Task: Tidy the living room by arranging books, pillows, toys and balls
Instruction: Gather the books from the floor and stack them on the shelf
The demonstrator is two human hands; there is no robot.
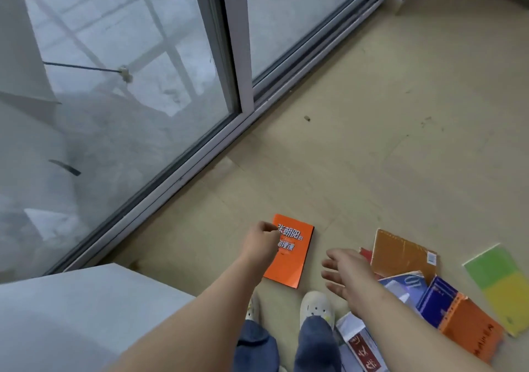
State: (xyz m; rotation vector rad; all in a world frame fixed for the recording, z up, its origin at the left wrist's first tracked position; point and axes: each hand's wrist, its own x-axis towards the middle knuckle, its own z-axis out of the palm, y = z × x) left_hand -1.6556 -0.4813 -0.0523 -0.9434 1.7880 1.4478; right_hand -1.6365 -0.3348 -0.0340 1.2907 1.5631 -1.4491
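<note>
At bottom centre, white shoes (pixel 316 307) stand beside a loose book pile (pixel 446 308) at lower right; just above, right hand (pixel 347 274) hovers w/ fingers spread btwn pile and orange book (pixel 292 260), flat on floor (pixel 372 148) at lower centre; left hand (pixel 262 242), fingers curled, at book's upper-left corner, grip not discernible.

Bare beige floor (pixel 372 156) lies open ahead and to the right. A sliding glass door (pixel 128 85) and its track (pixel 183 176) close off the left side. White furniture (pixel 71 314) fills the near left corner. An orange book (pixel 292 260) lies flat just beyond two white shoes (pixel 316 305). A strip of bare floor separates it from a jumbled pile of books (pixel 429 291) and a green and yellow notebook (pixel 503 288) on the right.
</note>
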